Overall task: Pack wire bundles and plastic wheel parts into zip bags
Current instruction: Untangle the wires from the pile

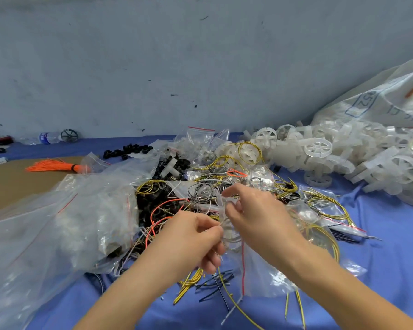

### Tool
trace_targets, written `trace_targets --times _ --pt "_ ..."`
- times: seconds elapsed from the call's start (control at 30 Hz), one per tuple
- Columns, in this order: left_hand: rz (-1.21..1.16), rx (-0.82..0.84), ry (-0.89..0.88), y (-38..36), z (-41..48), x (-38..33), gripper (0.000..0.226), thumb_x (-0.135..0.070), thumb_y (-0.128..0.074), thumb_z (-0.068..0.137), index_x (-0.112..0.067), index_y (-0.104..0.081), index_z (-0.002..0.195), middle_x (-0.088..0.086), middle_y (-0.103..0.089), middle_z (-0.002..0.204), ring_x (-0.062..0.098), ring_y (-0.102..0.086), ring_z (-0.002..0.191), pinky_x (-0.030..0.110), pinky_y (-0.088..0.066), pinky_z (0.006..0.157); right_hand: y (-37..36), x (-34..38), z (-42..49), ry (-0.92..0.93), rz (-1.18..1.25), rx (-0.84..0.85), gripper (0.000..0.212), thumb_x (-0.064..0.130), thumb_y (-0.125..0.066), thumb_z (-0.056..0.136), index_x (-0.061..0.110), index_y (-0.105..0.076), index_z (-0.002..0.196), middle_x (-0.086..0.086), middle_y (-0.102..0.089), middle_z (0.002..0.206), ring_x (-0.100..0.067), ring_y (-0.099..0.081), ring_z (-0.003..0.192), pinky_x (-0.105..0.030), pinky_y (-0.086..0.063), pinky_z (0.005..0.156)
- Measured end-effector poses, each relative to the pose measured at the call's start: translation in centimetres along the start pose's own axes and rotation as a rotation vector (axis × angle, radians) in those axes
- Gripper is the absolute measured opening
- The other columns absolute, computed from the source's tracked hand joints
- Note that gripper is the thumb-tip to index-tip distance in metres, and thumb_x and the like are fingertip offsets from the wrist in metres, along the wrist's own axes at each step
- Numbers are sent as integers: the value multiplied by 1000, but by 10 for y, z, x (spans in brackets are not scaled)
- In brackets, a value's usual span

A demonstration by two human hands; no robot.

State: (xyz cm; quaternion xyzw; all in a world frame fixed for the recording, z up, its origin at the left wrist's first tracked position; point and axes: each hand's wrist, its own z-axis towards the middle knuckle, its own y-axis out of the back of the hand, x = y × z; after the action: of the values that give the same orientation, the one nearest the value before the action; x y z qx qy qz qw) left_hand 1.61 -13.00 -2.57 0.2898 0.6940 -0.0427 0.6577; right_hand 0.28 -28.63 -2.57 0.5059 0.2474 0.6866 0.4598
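My left hand [196,236] and my right hand [255,215] meet over the middle of the table, both pinching the mouth of a small clear zip bag [255,267] with a red seal line. The bag hangs down between them; its contents look like pale wire but are blurred. Under the hands lies a tangle of yellow, black and orange wire bundles [200,194]. Translucent white plastic wheels [317,147] are heaped at the back right.
A large clear bag [57,222] of filled zip bags lies at the left. An orange wire tassel [55,166] rests on brown cardboard. Black rings [129,150], a water bottle [48,138] and a big white sack [379,103] stand by the wall. Blue cloth covers the table.
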Motion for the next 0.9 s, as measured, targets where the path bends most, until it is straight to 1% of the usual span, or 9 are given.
trace_targets --times 0.13,0.27,0.33,0.43,0.53,0.63,0.73,0.8,0.9 --pt "-104 -61 58 1 7 -14 15 -5 -53 97 -1 -61 85 6 -66 59 18 -59 45 23 -48 41 2 9 -3 54 -78 -54 29 37 -41 98 33 -54 123 4 -61 113 -27 -61 102 -38 -49 81" --pt "-143 -209 31 18 7 -23 10 -3 -57 95 2 -63 88 6 -65 55 14 -58 43 21 -50 41 5 4 -2 45 -25 -34 32 33 -45 97 30 -56 127 6 -63 107 -21 -61 96 -36 -49 79" --pt "-222 -226 25 30 6 -25 10 -6 -60 94 3 -63 92 6 -66 59 12 -59 45 20 -51 43 7 -5 1 -15 124 59 32 27 -48 96 26 -59 126 9 -64 93 -14 -65 78 -34 -53 71" --pt "-574 -81 35 35 1 -25 14 -12 -64 89 1 -70 87 7 -67 67 11 -64 56 20 -55 50 6 -19 5 -153 380 184 31 17 -51 96 16 -63 125 5 -68 83 -19 -69 60 -29 -57 51" --pt "-980 91 70 13 1 -22 18 -10 -63 83 2 -75 77 8 -66 70 23 -73 79 37 -62 71 4 -22 6 -204 482 241 25 13 -53 94 15 -71 111 -7 -73 81 -22 -71 62 -31 -59 54" --pt "-819 55 66 -12 8 -6 18 -18 -62 87 -7 -69 75 3 -69 73 25 -71 98 42 -49 93 8 -21 4 -207 411 204 22 17 -52 91 18 -71 78 -8 -70 62 -17 -69 54 -35 -60 61" --pt "-573 -41 106 -16 13 5 25 -20 -57 95 -12 -65 73 2 -71 75 21 -71 100 35 -46 86 13 -20 1 -127 158 76 27 21 -51 91 10 -68 73 -10 -64 57 -23 -66 56 -34 -55 56" --pt "-402 -97 104 -14 14 8 18 -18 -56 98 -10 -63 83 1 -71 70 19 -72 89 33 -55 82 18 -17 -1 -91 44 6 27 24 -50 90 10 -70 81 -9 -63 65 -28 -62 67 -40 -52 62" --pt "-75 -213 -9 -12 13 11 8 -13 -58 95 -9 -64 92 3 -69 62 17 -69 68 30 -60 61 24 -8 -7 -50 -115 -69 31 34 -43 96 18 -69 89 -2 -61 88 -28 -60 84 -36 -47 68"
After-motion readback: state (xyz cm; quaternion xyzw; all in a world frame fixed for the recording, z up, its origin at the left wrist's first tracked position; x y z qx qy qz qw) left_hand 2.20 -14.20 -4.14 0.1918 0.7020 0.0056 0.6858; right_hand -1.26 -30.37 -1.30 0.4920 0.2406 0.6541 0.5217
